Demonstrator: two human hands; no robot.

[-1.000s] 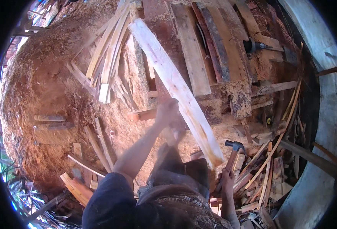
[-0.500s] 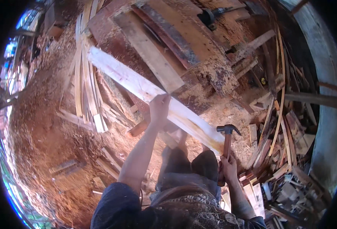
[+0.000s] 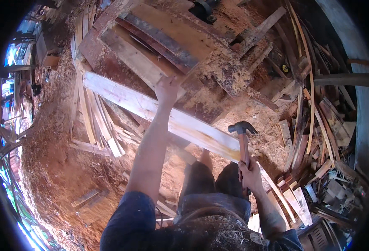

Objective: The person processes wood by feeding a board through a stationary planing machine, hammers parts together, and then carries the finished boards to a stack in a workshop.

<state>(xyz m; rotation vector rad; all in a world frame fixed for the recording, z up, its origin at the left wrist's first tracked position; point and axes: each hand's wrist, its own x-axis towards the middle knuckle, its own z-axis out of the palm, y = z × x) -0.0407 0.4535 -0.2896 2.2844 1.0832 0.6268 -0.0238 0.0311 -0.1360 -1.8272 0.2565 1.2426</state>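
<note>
My left hand point(image 3: 166, 89) grips the upper edge of a long pale wooden plank point(image 3: 126, 100) that runs from the upper left down to the lower right. My right hand point(image 3: 248, 173) holds a claw hammer point(image 3: 242, 134) by its reddish handle, head up, right beside the plank's lower end. My knees show below the plank, over the sawdust-covered ground.
A rusty workbench point(image 3: 201, 54) with boards lying on it stands behind the plank. A stack of thin slats point(image 3: 93, 117) lies to the left on sawdust. Heaps of scrap strips and offcuts point(image 3: 314, 138) fill the right side. A pale curved wall point(image 3: 362, 108) borders the far right.
The plank has swung from steep to nearly level across the view while my left hand stays on it. My right hand has raised the hammer closer to the plank's lower end.
</note>
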